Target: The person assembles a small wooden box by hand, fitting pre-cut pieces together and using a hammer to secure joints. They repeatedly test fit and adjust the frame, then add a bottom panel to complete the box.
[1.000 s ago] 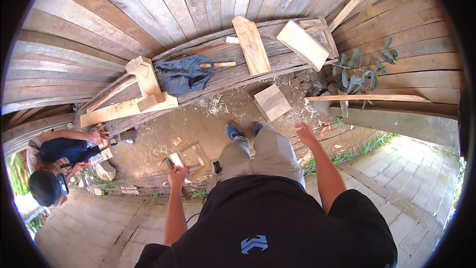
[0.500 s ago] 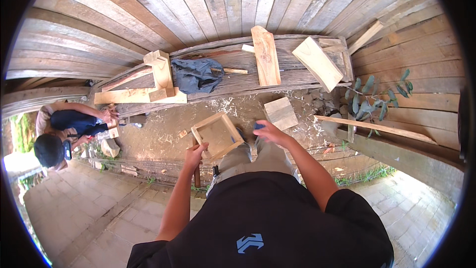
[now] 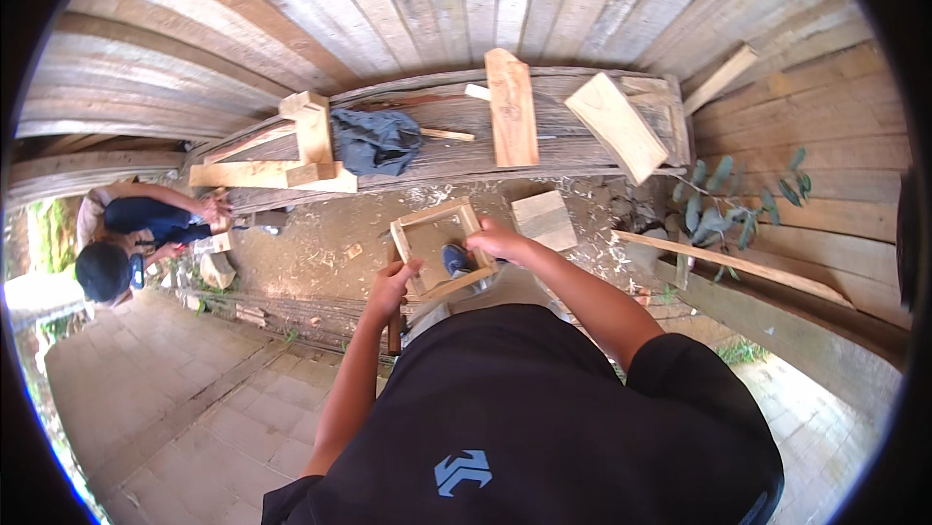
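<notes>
the right grip (image 3: 497,239), free and out to the right a second ago, has swung in — it now clasps the right side of the wooden frame (image 3: 430,213). the frame itself has come over from the left, and a blue shoe (image 3: 456,259) now shows inside its opening. the left grip (image 3: 392,288) has moved inward with it — the brown handle (image 3: 394,334) below now hangs nearly upright.

The left hand (image 3: 390,288) and right hand (image 3: 495,238) hold a frame (image 3: 456,285) by opposite sides; a brown handle (image 3: 394,333) juts below the left hand. Beyond, a bag (image 3: 377,142) and boards (image 3: 512,109) lie on the desk (image 3: 460,158).
</notes>
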### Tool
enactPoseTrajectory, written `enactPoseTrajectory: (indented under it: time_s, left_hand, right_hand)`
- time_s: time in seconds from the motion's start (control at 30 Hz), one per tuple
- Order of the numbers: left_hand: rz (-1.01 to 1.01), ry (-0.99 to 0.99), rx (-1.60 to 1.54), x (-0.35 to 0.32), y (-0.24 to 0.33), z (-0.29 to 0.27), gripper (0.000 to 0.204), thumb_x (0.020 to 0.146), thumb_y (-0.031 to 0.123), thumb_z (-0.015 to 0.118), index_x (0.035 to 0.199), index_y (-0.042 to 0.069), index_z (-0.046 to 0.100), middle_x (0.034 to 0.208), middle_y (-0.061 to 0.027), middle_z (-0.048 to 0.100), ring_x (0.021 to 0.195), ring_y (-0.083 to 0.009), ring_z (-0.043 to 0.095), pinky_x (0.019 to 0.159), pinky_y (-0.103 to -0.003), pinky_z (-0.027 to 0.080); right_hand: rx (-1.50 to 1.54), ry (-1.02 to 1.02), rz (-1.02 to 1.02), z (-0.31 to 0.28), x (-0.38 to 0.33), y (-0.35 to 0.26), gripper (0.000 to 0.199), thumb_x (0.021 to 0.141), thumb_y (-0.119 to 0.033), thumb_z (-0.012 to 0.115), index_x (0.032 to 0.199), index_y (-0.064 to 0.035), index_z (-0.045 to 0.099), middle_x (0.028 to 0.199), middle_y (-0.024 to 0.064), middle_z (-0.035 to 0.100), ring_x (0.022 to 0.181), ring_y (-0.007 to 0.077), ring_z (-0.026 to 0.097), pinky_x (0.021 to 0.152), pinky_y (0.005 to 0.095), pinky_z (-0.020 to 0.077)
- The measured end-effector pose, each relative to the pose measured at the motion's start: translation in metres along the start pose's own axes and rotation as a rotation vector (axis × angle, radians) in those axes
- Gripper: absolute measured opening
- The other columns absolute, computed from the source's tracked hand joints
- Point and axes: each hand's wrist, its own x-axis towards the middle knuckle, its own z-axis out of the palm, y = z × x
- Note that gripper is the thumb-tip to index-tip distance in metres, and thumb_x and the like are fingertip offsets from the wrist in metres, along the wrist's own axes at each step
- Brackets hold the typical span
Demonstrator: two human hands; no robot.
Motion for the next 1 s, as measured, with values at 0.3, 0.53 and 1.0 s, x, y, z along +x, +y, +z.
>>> enactPoseTrajectory:
  time_s: [0.3,0.53,1.0]
  left_hand:
    - [-0.080,-0.005,-0.088,-0.029,-0.018,-0.010,0.039,0.097,0.030,0.055,0.131,0.013,0.061,0.094,-0.0046,0.049,0.064,-0.0093,0.047,0.057,-0.025,0.049]
    - [-0.078,0.219,-0.201,-0.039,-0.061,-0.040,0.038,0.095,0.034,0.059,0.125,0.012,0.065,0.079,-0.0014,0.051,0.059,-0.0098,0.049,0.052,-0.027,0.048]
    - [-0.200,0.370,-0.628,-0.052,-0.180,-0.083,0.032,0.097,0.016,0.053,0.126,0.009,0.063,0.078,-0.0009,0.049,0.051,-0.0091,0.048,0.043,-0.027,0.044]
  right_hand:
    - [0.174,0.252,0.074,-0.046,0.023,0.076,0.019,0.074,-0.002,0.054,0.092,-0.0007,0.061,0.074,0.0075,0.058,0.070,0.0220,0.060,0.061,0.0371,0.0497]
    - [0.787,0.696,0.372,-0.161,0.038,0.161,0.027,0.084,-0.009,0.053,0.109,-0.0008,0.050,0.103,0.0157,0.054,0.094,0.0334,0.057,0.085,0.0556,0.0515]
    - [0.665,0.592,0.350,-0.163,0.059,0.083,0.045,0.076,-0.006,0.046,0.120,0.0061,0.043,0.111,0.0222,0.054,0.098,0.0395,0.061,0.087,0.0560,0.0547]
